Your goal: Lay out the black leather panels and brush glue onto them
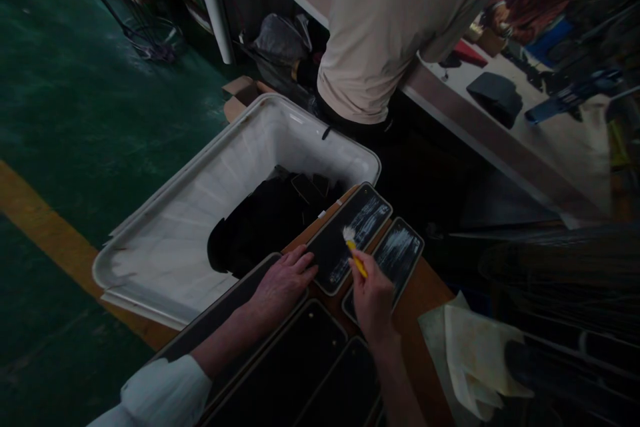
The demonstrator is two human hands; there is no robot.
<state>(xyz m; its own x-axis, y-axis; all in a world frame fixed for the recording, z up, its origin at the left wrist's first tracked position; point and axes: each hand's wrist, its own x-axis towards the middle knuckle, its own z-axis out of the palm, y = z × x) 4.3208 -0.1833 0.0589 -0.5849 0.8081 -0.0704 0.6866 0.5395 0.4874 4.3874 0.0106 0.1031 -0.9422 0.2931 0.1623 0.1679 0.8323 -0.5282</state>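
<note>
My right hand [373, 290] is closed round the yellow handle of a small brush [358, 261]. Its pale bristles touch a dark rounded panel [327, 250] with a light edge, whose far half carries wet-looking whitish streaks. A second dark panel [400, 247], also streaked, lies alongside to the right, partly behind my hand. My left hand [286, 280] lies with fingers stretched out, the tips at the near left edge of the first panel. Nearer to me are more dark panels [295, 353] with small holes at their ends. All rest on a brown board [425, 290].
A large white tub [170, 193] holding black pieces [260, 220] stands to the left. Beyond it is a person's leg in beige trousers [375, 33]. A worktable [500, 140] with tools is at right; pale cloth or paper [470, 347] hangs near the board.
</note>
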